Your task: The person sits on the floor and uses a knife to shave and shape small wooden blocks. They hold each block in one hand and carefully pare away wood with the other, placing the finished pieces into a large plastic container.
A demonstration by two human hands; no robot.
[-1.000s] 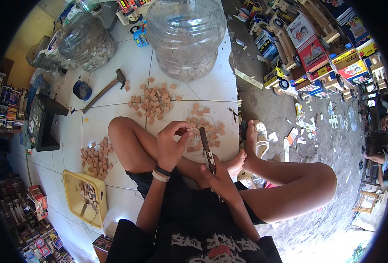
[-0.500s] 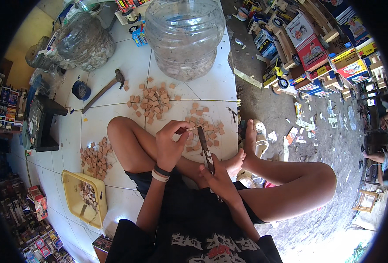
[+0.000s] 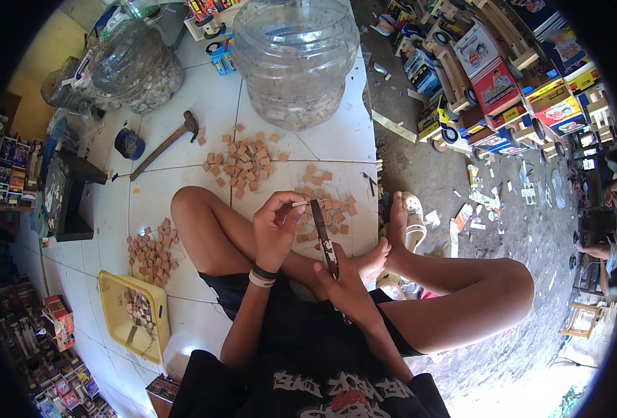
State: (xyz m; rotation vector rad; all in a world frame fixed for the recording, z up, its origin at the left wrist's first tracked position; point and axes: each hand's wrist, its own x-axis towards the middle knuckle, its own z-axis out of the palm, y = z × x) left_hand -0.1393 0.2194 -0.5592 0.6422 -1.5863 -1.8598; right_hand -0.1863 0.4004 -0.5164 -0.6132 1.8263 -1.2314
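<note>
My left hand (image 3: 272, 233) is closed, thumb and fingers pinching a thin pale stick (image 3: 298, 203). The stick's end lies at the upper part of a long, narrow dark tool (image 3: 324, 233) with worn whitish patches. Around the tool's lower part my right hand (image 3: 347, 280) is wrapped; its exact kind cannot be made out. Just beyond the hands lies a loose pile of small square wooden pieces (image 3: 333, 207). A second pile of wooden squares (image 3: 242, 164) sits farther off, and a third pile (image 3: 153, 252) is left of my bent knee.
A yellow tub (image 3: 163, 313) with small pieces stands at the left. Farther away are a hammer (image 3: 163, 145), a blue cup (image 3: 129, 144), a black stand (image 3: 71, 195), a large clear plastic container (image 3: 294, 76) and another (image 3: 134, 70). Wooden toy trucks (image 3: 489, 70) crowd the far right.
My left hand has shifted slightly to the right, bringing the stick against the tool. The tool has tilted a little to the left; the piles look the same.
</note>
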